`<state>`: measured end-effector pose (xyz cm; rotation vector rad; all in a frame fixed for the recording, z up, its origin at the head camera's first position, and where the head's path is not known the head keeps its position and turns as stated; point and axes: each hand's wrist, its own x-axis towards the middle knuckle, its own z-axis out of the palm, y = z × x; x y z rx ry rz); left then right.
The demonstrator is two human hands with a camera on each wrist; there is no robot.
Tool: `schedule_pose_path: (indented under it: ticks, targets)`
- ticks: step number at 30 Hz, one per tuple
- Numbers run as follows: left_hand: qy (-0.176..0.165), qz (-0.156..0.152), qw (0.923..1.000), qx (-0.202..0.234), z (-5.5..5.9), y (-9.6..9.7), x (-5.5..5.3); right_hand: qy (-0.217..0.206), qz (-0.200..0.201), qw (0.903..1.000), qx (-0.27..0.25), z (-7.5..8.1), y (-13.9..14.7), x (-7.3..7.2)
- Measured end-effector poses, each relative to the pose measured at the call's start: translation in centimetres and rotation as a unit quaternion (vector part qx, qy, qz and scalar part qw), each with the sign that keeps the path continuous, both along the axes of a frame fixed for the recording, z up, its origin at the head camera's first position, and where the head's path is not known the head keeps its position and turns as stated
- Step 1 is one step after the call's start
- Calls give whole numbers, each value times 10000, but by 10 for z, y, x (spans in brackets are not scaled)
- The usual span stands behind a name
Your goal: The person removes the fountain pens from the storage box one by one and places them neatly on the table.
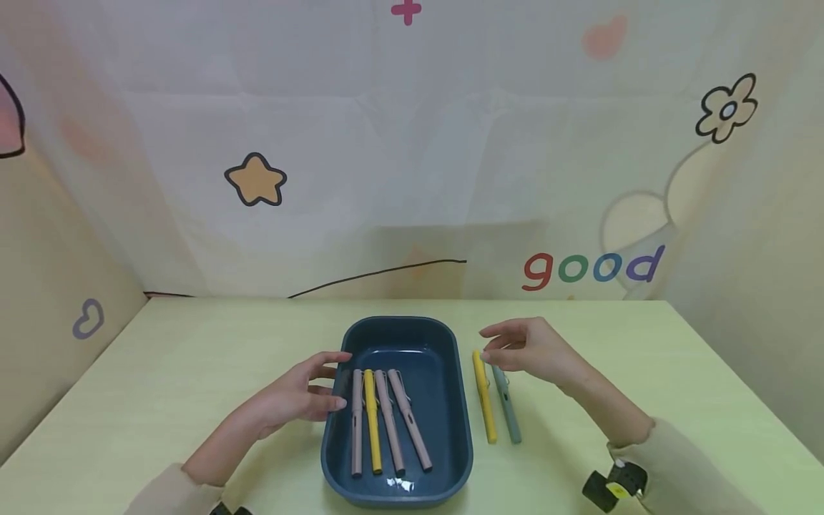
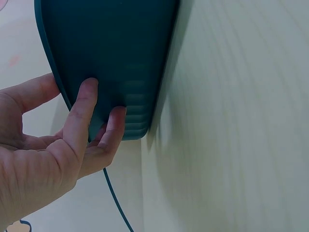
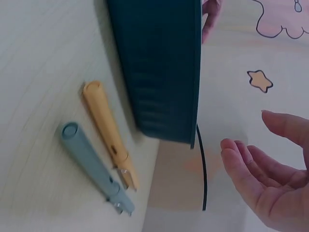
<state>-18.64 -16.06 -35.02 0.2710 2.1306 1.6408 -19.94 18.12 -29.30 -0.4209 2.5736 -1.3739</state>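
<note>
A dark blue tray [image 1: 460,429] stands upright on the table. My left hand [image 1: 302,393] rests against its left side, the fingers loosely spread; the left wrist view has fingertips on the outer wall [image 2: 106,53]. Inside the tray lie a yellow pen [image 1: 372,422] and three mauve pens [image 1: 410,422], side by side. Right of the tray, another yellow pen [image 1: 486,400] and a grey-green pen [image 1: 507,408] lie on the table. My right hand [image 1: 531,350] hovers above their far ends, thumb and fingers apart. Nothing is between them in the right wrist view [image 3: 270,174].
The pale wooden table [image 1: 212,357] extends on both sides of the tray and meets a printed cloth backdrop [image 1: 360,164] at its far edge. Cloth walls also rise at left and right. Dark devices [image 1: 618,486] are strapped near both wrists.
</note>
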Motion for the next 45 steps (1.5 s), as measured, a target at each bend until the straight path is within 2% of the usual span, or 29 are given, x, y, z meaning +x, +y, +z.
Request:
schedule_pose_path:
  ticks: [10, 17, 25, 31, 45]
  targets:
    - [-3, 22, 10000, -2, -2, 0, 1, 83, 406, 9991, 57, -8, -40, 1]
    - [-45, -22, 9999, 124, -5, 1, -1, 261, 698, 9963, 430, -16, -62, 1]
    - [0, 30, 10000, 65, -3, -1, 0, 270, 687, 9937, 840, -23, -86, 0]
    - [-15, -52, 9999, 105, -2, -2, 0, 153, 722, 9894, 1251, -30, -101, -1]
    - [-24, 30, 10000, 58, -2, -3, -2, 115, 776, 9718, 2225, -47, -121, -6]
